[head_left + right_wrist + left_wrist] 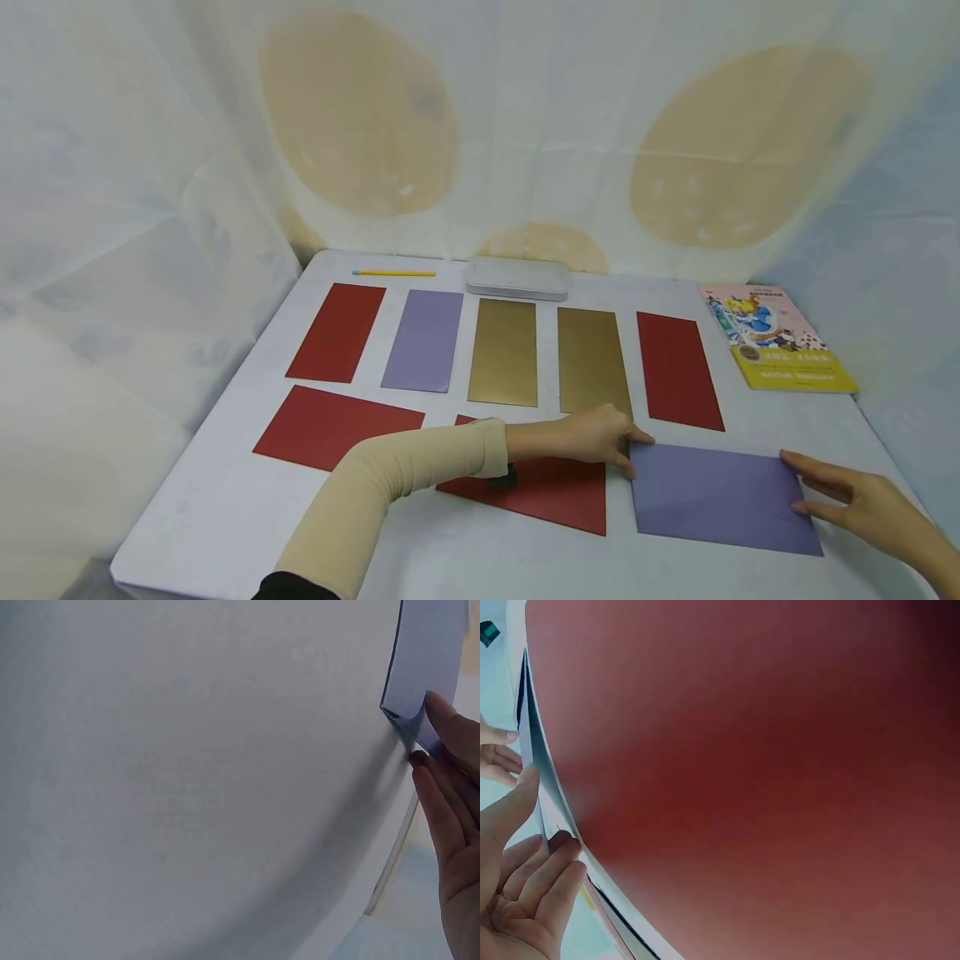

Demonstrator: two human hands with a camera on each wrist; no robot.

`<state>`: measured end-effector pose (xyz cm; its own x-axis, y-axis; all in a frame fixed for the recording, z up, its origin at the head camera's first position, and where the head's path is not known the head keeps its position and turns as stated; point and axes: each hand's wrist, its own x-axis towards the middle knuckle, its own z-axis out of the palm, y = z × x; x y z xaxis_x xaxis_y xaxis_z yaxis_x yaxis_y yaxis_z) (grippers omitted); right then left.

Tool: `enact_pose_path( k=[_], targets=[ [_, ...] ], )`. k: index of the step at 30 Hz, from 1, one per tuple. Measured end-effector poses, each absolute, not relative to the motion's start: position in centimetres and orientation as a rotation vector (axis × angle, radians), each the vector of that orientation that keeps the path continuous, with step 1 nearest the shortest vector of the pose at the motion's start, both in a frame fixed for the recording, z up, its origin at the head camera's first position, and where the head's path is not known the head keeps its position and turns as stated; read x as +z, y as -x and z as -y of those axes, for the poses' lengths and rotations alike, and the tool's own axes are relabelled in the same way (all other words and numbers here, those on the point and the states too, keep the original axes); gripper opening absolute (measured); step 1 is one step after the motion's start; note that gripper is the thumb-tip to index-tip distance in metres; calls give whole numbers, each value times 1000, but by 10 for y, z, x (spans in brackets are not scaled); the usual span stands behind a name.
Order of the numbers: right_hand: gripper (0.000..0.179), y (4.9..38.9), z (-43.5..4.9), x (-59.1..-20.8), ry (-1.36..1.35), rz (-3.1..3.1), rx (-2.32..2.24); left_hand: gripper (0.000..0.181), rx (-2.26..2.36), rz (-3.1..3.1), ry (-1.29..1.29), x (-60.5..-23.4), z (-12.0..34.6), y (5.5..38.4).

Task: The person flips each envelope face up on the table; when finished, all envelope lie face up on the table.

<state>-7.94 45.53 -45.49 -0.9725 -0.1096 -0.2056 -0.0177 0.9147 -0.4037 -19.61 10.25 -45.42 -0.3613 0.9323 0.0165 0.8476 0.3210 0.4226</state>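
A rectangular piece of purple paper lies lengthwise at the front right of the white table, between both hands. At its left edge, my left hand pinches the upper corner area between thumb and fingers. My right hand pinches the right edge, thumb on top and fingers beneath. Close to that grip, a dark gap shows at the paper's corner in the right wrist view. Red paper lies under my left forearm, partly hidden by it; it fills most of the left wrist view.
Another red sheet lies front left. Behind stands a row: red, purple, gold, gold and red sheets. Along the back are a yellow pencil, a grey case and a picture book.
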Motion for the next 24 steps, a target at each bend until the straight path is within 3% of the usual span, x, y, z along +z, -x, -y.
enact_pose_path(
  k=[8,18,24],
  targets=[
    [81,77,-454,-453,52,-2835,-521,59,442,-2415,-1705,-456,-101,191],
    [69,55,-432,-446,156,-2859,-398,60,148,-2298,-1835,-446,-83,157],
    [69,56,-427,-454,114,-2728,-376,56,47,-2303,-1868,-451,-88,158]
  ],
)
